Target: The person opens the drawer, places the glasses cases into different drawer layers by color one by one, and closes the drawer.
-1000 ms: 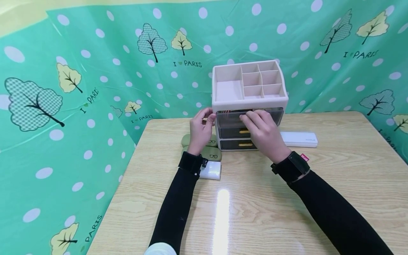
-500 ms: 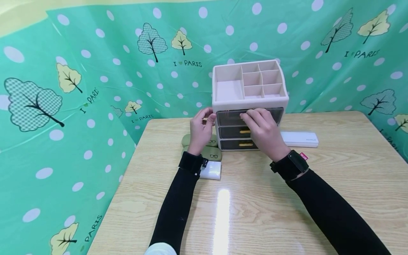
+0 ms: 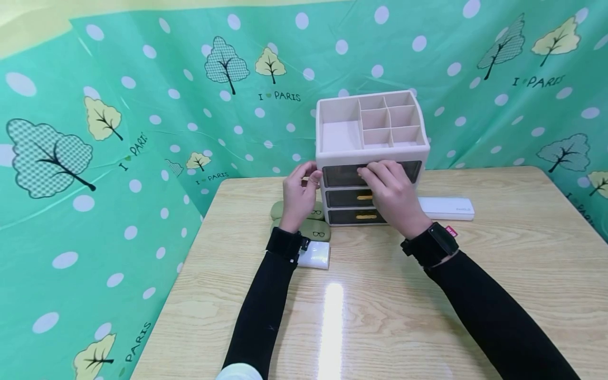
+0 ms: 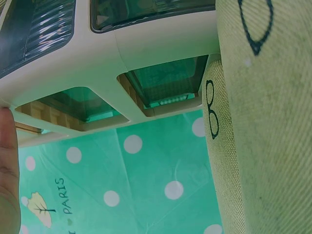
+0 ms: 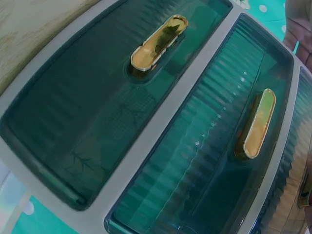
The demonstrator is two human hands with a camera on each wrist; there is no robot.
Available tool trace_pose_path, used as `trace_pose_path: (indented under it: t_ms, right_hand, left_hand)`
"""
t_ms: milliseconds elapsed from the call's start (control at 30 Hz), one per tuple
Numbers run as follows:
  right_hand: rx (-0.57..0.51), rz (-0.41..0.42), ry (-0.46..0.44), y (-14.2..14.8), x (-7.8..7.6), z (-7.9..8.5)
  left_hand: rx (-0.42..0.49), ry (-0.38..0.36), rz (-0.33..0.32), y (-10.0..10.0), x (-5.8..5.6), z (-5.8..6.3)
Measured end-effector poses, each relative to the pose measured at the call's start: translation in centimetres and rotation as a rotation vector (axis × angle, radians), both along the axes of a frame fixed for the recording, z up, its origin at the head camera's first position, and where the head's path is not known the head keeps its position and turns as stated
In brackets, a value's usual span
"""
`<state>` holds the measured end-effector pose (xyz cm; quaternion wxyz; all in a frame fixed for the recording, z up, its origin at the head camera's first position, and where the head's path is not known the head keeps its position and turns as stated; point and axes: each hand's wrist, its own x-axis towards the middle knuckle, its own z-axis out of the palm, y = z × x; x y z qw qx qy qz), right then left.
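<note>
A white desktop organizer with dark see-through drawers stands at the back of the table. My right hand is at the front of the top drawer, fingers bent, pinching its small gold handle, which is mostly hidden in the head view. The two lower drawers, with gold handles, are closed. My left hand rests its fingers against the organizer's left side, thumb apart; one finger shows at the left wrist view's edge. Two green glasses cases lie under the left wrist.
A white packet lies in front of the glasses cases. Right of the organizer is a long white box, with a small red tag near the right wrist. A polka-dot green cloth hangs behind the table.
The top drawer has slid back into the organizer; the gap that showed pencil-like things above its front is gone. My right hand moved in slightly with it, while the left stayed put.
</note>
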<state>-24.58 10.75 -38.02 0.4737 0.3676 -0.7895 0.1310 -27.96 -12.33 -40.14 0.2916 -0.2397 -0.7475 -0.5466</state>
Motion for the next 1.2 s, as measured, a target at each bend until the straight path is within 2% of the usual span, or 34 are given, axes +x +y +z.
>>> trace_pose_path:
  t_ms: [500, 733, 900, 1067, 1200]
  right_hand:
    - [-0.020, 0.003, -0.029, -0.1, 0.4, 0.3]
    - [0.016, 0.008, -0.064, 0.2, 0.9, 0.5]
    - [0.027, 0.043, -0.056, 0.7, 1.1, -0.1]
    - [0.021, 0.078, -0.010, 1.5, 1.3, -1.0]
    - [0.032, 0.078, 0.002, 2.0, 1.4, -1.7]
  left_hand:
    - [-0.021, 0.022, -0.001, -0.1, -0.1, -0.2]
    - [-0.023, 0.016, 0.000, -0.2, 0.0, -0.2]
    - [-0.013, -0.003, 0.009, -0.2, -0.1, -0.3]
    - [-0.016, -0.019, 0.027, 0.1, -0.1, -0.3]
    - [-0.011, -0.026, 0.037, 0.5, 0.9, 0.7]
